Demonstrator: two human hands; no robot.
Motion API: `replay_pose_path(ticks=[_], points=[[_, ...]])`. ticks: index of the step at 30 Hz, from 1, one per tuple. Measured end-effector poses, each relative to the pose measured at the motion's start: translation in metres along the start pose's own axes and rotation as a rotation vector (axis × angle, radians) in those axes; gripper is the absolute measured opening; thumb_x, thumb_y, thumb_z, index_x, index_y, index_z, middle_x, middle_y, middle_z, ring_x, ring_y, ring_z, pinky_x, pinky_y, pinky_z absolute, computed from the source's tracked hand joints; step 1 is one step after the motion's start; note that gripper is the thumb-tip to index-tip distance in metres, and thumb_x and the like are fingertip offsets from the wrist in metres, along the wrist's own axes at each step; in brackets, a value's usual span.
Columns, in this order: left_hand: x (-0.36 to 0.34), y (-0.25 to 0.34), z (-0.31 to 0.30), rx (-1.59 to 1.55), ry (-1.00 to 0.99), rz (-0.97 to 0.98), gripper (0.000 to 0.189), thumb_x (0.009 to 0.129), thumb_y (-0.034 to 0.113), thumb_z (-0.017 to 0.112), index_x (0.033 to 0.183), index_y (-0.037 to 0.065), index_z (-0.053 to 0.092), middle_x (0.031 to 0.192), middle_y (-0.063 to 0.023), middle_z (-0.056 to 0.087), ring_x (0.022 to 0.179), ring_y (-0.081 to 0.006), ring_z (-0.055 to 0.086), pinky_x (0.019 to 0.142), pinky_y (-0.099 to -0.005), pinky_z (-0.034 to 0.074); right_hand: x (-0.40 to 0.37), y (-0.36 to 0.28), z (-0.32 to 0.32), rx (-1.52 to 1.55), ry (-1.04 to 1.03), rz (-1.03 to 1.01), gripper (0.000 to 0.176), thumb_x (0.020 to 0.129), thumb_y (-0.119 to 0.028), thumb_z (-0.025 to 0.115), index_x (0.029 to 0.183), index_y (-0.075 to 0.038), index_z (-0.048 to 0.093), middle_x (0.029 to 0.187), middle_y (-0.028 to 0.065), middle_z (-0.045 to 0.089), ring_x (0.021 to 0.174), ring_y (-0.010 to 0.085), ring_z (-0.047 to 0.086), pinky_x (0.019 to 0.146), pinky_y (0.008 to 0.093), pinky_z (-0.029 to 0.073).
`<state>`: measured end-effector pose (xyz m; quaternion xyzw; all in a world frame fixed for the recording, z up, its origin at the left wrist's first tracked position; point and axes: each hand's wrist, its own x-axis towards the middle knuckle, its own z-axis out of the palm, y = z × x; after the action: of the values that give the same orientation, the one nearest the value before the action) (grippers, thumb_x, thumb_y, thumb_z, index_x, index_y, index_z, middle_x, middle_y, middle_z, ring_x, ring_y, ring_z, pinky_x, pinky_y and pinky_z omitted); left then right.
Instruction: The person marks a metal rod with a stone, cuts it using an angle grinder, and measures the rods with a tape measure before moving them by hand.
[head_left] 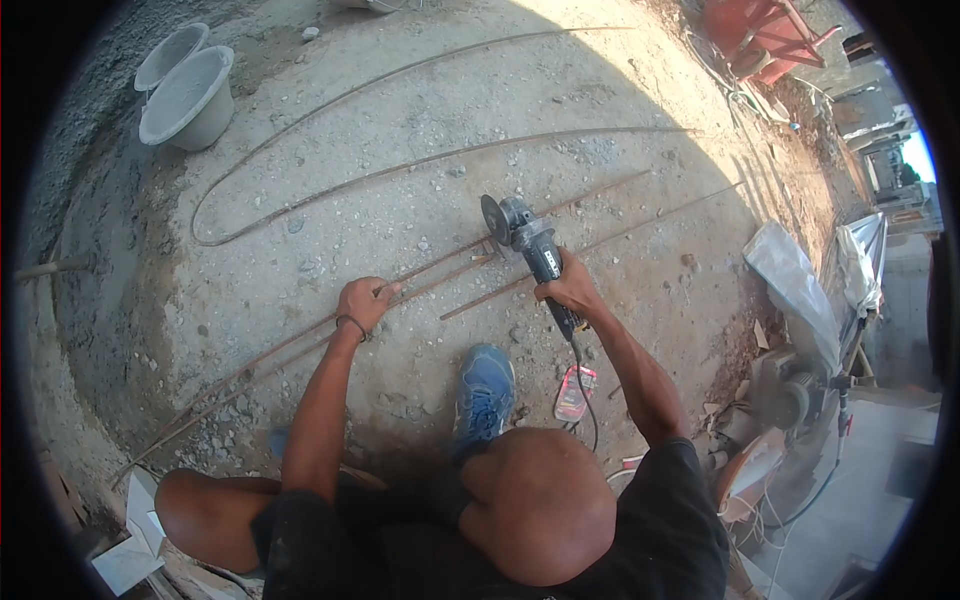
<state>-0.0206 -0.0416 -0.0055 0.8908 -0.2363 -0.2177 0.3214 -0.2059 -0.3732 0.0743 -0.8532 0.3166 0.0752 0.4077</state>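
My right hand (572, 286) grips the black body of an angle grinder (541, 254). Its round cutting disc (495, 219) points away from me, beside the steel rods on the ground. A cord trails from the grinder's rear towards my knee. To the left, my left hand (362, 304) is closed on a thin steel rod (436, 264), with the thumb and fingertips at it. A second rod runs alongside, close to the first. Another straight rod (490, 297) lies apart, passing beneath the grinder.
A long bent rod (340, 185) curves across the ground ahead. Two buckets (190, 105) stand at upper left, a red wheelbarrow (765, 35) at upper right. My blue shoe (486, 390) is between my arms, a pink packet (575, 393) near the cord. A motor (800, 398) sits at right.
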Motion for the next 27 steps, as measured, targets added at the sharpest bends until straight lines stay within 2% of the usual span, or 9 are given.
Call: replay_pose_path(ticks=[27], points=[[0.001, -0.005, 0.005, -0.004, 0.035, 0.004, 0.045, 0.085, 0.049, 0.066, 0.079, 0.004, 0.069, 0.064, -0.0175, 0.059, 0.06, -0.0321, 0.058, 0.06, -0.0406, 0.044, 0.001, 0.004, -0.001, 0.009, -0.038, -0.006, 0.071, 0.052, -0.022, 0.074, 0.116, 0.002, 0.056, 0.097, 0.0215, 0.067, 0.09, 0.0349, 0.065, 0.081, 0.0398, 0.05]])
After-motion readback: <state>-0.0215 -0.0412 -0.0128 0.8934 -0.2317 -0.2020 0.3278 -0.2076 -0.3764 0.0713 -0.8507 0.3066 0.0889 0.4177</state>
